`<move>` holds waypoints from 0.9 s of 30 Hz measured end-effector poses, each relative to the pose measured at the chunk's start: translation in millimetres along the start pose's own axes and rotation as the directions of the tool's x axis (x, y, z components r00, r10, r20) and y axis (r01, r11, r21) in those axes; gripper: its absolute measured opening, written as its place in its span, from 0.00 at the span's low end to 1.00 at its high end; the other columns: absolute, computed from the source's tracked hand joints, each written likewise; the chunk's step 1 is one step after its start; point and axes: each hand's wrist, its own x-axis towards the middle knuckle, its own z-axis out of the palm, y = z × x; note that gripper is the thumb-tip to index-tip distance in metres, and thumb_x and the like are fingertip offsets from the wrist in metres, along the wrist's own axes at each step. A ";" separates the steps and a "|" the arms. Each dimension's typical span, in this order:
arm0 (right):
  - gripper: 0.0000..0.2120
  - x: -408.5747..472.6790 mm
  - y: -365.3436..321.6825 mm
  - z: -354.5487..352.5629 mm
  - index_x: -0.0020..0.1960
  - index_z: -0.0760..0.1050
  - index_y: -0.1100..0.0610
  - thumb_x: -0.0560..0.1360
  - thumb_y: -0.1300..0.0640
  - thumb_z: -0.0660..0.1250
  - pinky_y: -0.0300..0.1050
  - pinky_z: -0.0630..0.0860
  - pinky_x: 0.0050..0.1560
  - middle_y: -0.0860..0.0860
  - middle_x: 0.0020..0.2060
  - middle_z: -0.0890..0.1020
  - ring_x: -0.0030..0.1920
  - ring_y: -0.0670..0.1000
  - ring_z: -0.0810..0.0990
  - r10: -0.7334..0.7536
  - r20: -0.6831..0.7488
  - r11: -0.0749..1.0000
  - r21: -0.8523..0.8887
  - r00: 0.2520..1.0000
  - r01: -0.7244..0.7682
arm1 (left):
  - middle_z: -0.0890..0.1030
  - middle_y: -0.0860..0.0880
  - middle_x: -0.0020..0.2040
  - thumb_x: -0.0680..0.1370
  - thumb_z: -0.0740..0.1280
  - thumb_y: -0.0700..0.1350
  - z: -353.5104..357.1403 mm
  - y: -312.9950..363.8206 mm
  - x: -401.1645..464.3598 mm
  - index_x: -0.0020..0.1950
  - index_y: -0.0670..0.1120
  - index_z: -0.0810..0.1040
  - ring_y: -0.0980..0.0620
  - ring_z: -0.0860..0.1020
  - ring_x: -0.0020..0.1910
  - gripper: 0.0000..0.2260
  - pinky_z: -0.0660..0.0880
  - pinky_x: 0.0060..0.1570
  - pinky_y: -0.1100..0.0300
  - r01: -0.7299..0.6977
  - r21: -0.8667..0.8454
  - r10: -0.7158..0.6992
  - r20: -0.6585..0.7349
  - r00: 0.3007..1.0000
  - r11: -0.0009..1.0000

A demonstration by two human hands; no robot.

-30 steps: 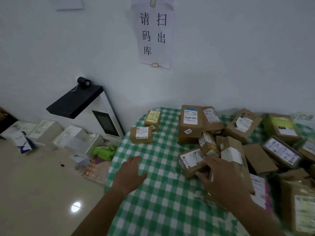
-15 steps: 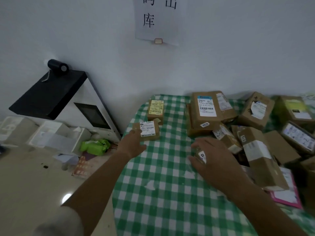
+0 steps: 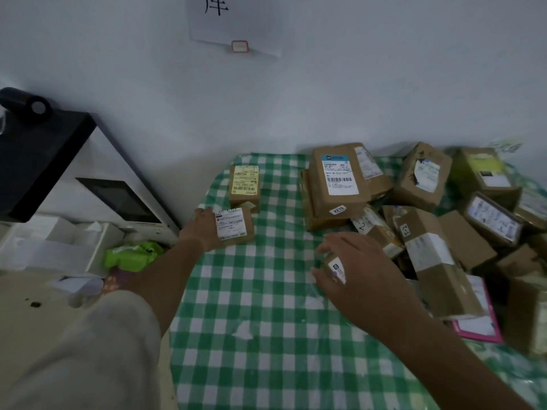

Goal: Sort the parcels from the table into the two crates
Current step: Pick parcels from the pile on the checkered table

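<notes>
Table (image 3: 266, 335) under a green-and-white checked cloth, seen from above, set against a white wall. Left hand (image 3: 201, 229) at the table's left edge, fingers wrapped round the left side of a small brown parcel (image 3: 236, 224) bearing a white label; parcel resting on the cloth. Just behind it, a second small parcel with a yellow label (image 3: 244, 184), lying flat, the two nearly touching. Right hand (image 3: 358, 270) nearer the middle of the table, fingers curled over a small labelled parcel (image 3: 336, 266); apparently gripped between thumb and fingers, though most of the parcel hidden beneath the hand. Heap of brown cardboard parcels (image 3: 429, 220) filling the right half of the table, topped at the back by a large box with a barcode label (image 3: 339, 179). Pink-edged flat mailer (image 3: 479, 327) at the near side of the heap. Left of the table: a white machine with a dark screen (image 3: 115, 199) and a green packet (image 3: 133, 254) on the floor. Paper notice (image 3: 233, 22) on the wall above.
</notes>
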 end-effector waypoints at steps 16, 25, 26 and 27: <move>0.15 -1.3 39.6 -28.1 0.61 0.74 0.41 0.75 0.41 0.65 0.31 0.62 0.54 0.35 0.56 0.70 0.57 0.38 0.67 0.084 0.071 0.996 0.012 0.994 -0.085 | 0.71 0.49 0.66 0.68 0.81 0.56 -55.5 21.7 -55.9 0.72 0.52 0.70 0.49 0.75 0.59 0.36 0.79 0.60 0.47 -0.184 -0.054 0.172 -0.179 0.969 0.981; 0.29 -10.3 44.0 -140.2 0.70 0.68 0.41 0.73 0.29 0.63 0.49 0.79 0.60 0.41 0.65 0.77 0.59 0.45 0.77 0.118 -0.111 0.958 0.273 0.987 -0.084 | 0.69 0.58 0.68 0.67 0.82 0.51 -174.7 154.6 -215.9 0.75 0.54 0.68 0.56 0.78 0.48 0.39 0.74 0.46 0.68 -0.617 0.043 0.508 -0.613 0.605 0.786; 0.35 -18.7 44.1 -158.0 0.71 0.67 0.41 0.69 0.25 0.62 0.46 0.80 0.56 0.39 0.63 0.77 0.58 0.44 0.77 0.117 -0.152 0.936 0.348 0.982 -0.057 | 0.69 0.57 0.69 0.68 0.82 0.51 -182.5 171.7 -236.9 0.75 0.54 0.68 0.56 0.78 0.49 0.39 0.72 0.46 0.71 -0.640 0.070 0.528 -0.638 0.561 0.765; 0.40 -29.7 44.6 -176.1 0.73 0.65 0.41 0.66 0.23 0.61 0.42 0.81 0.49 0.38 0.61 0.77 0.57 0.43 0.78 0.119 -0.186 0.911 0.412 0.975 -0.032 | 0.68 0.57 0.69 0.68 0.82 0.50 -189.5 188.9 -257.7 0.75 0.54 0.67 0.56 0.77 0.49 0.39 0.71 0.46 0.72 -0.660 0.094 0.542 -0.662 0.518 0.746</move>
